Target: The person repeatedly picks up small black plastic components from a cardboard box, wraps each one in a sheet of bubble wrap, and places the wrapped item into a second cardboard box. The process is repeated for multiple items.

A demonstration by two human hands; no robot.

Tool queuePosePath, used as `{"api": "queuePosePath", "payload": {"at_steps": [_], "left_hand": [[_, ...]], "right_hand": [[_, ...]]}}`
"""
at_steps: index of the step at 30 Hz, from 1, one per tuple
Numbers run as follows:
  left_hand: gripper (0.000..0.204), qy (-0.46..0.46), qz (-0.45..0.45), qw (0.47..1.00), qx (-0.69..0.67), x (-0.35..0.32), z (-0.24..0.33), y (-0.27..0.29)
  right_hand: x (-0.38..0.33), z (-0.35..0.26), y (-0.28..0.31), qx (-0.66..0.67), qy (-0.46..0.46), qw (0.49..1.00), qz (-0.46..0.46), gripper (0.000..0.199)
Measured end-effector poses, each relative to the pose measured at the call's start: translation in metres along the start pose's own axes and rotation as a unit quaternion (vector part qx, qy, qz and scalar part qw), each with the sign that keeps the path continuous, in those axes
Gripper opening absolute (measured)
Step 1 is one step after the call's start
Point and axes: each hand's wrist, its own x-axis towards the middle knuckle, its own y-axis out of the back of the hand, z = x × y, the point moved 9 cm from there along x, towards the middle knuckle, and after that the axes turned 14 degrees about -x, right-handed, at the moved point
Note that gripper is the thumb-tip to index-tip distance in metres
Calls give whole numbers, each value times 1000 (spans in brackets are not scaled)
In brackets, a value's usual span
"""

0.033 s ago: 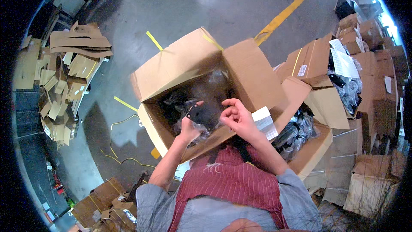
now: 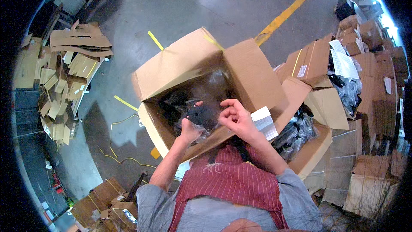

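Over an open cardboard box [image 2: 254,64], my left hand [image 2: 189,132] grips a black flat part with small round holes [image 2: 201,116]. Its thumb lies along the near edge and a fingertip shows past the far side. Clear plastic film bunches round the part at my left hand. Just right of the part is my right hand [image 2: 236,118], its fingers curled and closed. Whatever they may pinch is hidden or too small to name. Inside the box, dark pieces wrapped in clear plastic [image 2: 216,78] lie in shadow.
To my right, a second open box holds bagged dark parts [image 2: 296,139], with a white printed sheet [image 2: 265,123] beside it. Another full box [image 2: 310,62] stands beyond. Flattened cardboard [image 2: 79,43] is heaped at the left, and yellow strapping [image 2: 128,160] lies on the floor.
The black part has turned slightly in my left hand, so more of its holed face shows. My right hand has shifted a touch leftward. The boxes keep their places.
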Motion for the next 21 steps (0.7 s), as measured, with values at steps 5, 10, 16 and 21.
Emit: {"api": "queuePosePath", "payload": {"at_steps": [5, 10, 16, 21], "left_hand": [[72, -14, 51, 996, -78, -18, 3, 8], [68, -32, 68, 994, -82, -27, 16, 7], [64, -36, 84, 987, -130, -36, -4, 11], [57, -69, 80, 993, -54, -35, 21, 15]], "right_hand": [[-9, -25, -20, -48, 38, 998, -7, 39], [-14, -30, -30, -18, 55, 998, -8, 40], [-20, -50, -33, -84, 124, 989, 15, 41], [-29, -71, -41, -259, 211, 940, 76, 42]]}}
